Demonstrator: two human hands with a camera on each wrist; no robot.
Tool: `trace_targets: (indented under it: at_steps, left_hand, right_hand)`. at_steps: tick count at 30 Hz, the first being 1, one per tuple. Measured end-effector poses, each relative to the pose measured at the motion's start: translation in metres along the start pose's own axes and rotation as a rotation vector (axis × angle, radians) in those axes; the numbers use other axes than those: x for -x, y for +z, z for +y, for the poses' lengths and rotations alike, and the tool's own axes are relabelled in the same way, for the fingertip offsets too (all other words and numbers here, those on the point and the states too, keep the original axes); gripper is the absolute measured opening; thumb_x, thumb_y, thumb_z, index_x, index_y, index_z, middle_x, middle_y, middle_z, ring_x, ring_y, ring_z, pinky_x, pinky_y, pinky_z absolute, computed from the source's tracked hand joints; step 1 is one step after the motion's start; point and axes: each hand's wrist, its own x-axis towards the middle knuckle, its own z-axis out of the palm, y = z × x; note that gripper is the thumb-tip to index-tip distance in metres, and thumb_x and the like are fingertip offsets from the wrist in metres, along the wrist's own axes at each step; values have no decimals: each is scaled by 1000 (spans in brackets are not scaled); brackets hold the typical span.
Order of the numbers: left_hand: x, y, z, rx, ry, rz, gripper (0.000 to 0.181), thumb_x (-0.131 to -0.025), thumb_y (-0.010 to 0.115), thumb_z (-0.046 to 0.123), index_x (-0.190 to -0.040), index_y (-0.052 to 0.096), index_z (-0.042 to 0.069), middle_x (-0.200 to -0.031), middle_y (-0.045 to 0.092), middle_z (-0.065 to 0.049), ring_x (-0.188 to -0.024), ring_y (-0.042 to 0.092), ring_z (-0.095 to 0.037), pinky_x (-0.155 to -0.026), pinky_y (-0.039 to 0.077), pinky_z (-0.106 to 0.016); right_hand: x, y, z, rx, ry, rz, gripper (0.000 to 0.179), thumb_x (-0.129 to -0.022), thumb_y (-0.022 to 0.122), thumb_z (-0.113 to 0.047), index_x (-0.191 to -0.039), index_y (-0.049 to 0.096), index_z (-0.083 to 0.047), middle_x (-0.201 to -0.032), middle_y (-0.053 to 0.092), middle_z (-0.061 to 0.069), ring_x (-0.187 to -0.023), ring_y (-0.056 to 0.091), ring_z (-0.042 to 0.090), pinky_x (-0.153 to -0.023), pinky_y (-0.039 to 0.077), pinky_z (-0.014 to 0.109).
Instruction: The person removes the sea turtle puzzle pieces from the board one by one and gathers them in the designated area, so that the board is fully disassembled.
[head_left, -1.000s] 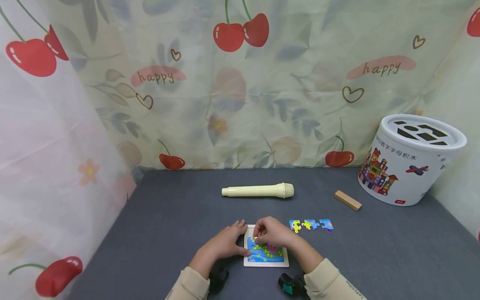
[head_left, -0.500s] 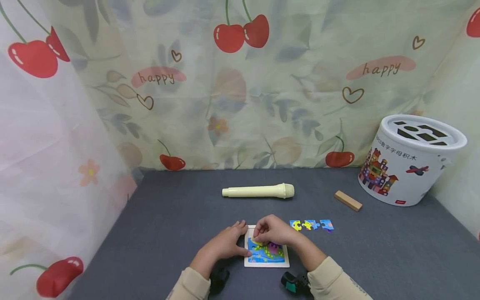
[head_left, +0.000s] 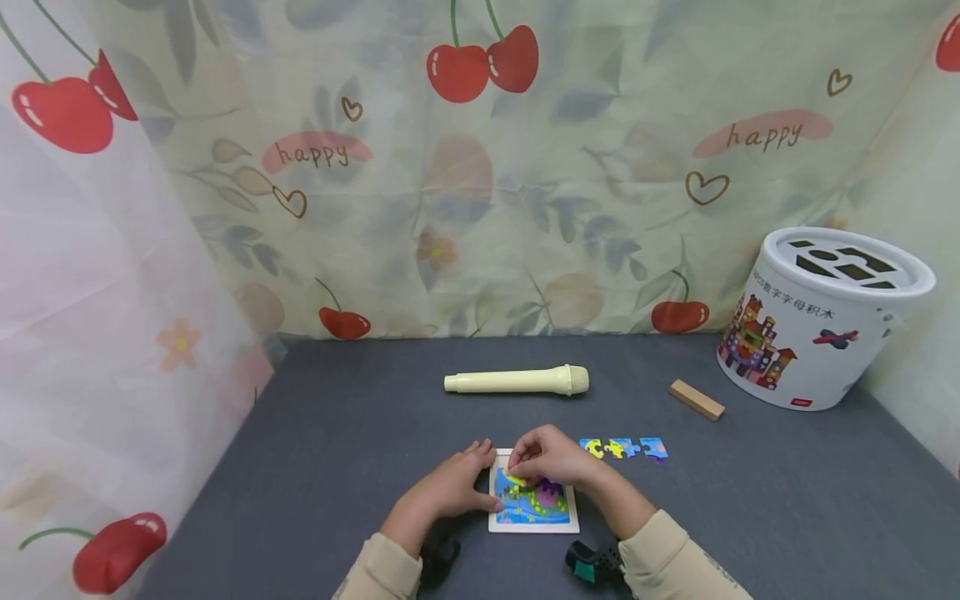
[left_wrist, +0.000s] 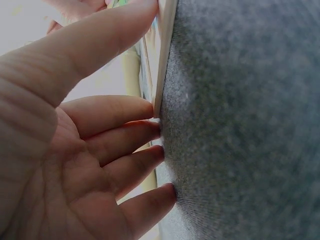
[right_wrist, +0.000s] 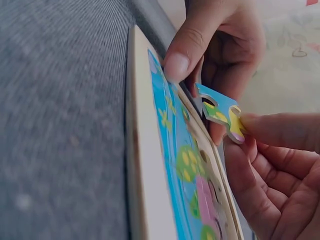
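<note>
A framed jigsaw puzzle (head_left: 534, 528) lies on the dark table, its lower part filled with a blue sea picture. My right hand (head_left: 552, 461) pinches a blue and yellow puzzle piece (right_wrist: 220, 107) between thumb and forefinger. In the right wrist view this piece is tilted and held over the upper part of the frame. My left hand (head_left: 450, 483) steadies the left side of the frame, thumb laid over its edge. Its other fingers (left_wrist: 112, 114) are spread, their tips down at the frame's corner and on the table.
Several loose puzzle pieces (head_left: 622, 449) lie in a row right of the frame. Behind are a cream toy microphone (head_left: 517, 382) and a small wooden block (head_left: 697, 400). A white bucket (head_left: 817, 333) with a slotted lid stands at the back right, near the printed curtain (head_left: 480, 208).
My right hand has lifted slightly and its forearm has shifted a little right, the puzzle piece still pinched. More purple of the picture shows under it. My left hand stays put.
</note>
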Motion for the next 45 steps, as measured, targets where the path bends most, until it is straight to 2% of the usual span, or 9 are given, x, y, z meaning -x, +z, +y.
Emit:
trace_targets:
  at_steps: [11,29,37,45]
  left_hand:
    - [0,0,1,-20,0,8,75,-76,76,31,-137,44,1,-149,34,-16,-141,26,-33,-110,26,-51]
    - [-2,2,2,-34,-27,9,77,-75,77,32,-138,44,3,-150,34,-14,-141,25,-31,-111,25,-51]
    - [-2,2,2,-27,-31,4,77,-75,77,32,-138,43,3,-150,33,-13,-142,24,-31,-111,25,-51]
    - [-4,3,-1,-27,-24,4,76,-76,76,32,-138,43,3,-150,33,-13,-142,24,-31,-111,25,-50]
  right_hand:
    - [12,-19,15,14,39,28,15,-85,66,-11,-86,66,4,-71,62,1,-61,56,9,-58,50,26]
    - [43,-56,35,-3,36,65,22,-87,65,-15,-96,65,6,-81,63,4,-67,59,10,-62,54,26]
    - [51,-65,42,-11,27,69,22,-87,63,-10,-96,64,10,-80,63,4,-66,59,8,-61,54,25]
    - [58,-73,45,18,48,87,23,-87,64,-13,-97,65,8,-83,66,7,-69,59,10,-63,54,26]
